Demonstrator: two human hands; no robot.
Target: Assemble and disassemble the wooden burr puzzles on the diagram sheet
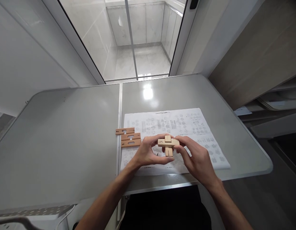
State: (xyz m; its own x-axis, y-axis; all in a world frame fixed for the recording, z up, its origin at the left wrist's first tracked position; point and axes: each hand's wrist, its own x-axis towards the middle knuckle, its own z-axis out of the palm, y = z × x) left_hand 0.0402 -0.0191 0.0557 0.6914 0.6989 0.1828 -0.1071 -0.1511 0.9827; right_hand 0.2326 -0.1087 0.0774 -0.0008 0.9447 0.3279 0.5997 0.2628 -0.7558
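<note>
Both my hands hold a cross-shaped assembly of pale wooden pieces (168,146) above a printed sheet. My left hand (149,151) has its thumb at the lower end of the upright piece and its fingers behind the top. My right hand (196,156) pinches the right end of the crosswise piece, which has a 3 marked at its left. Left of my left hand lie several reddish-brown slotted wooden pieces (130,136), side by side and marked with dark numbers, partly on the sheet.
The large printed sheet (210,143) with small diagrams lies on the grey table (85,134). A metal seam runs across the tabletop left of the sheet. Beyond the back edge is a glass window, and shelves (277,102) stand at the right.
</note>
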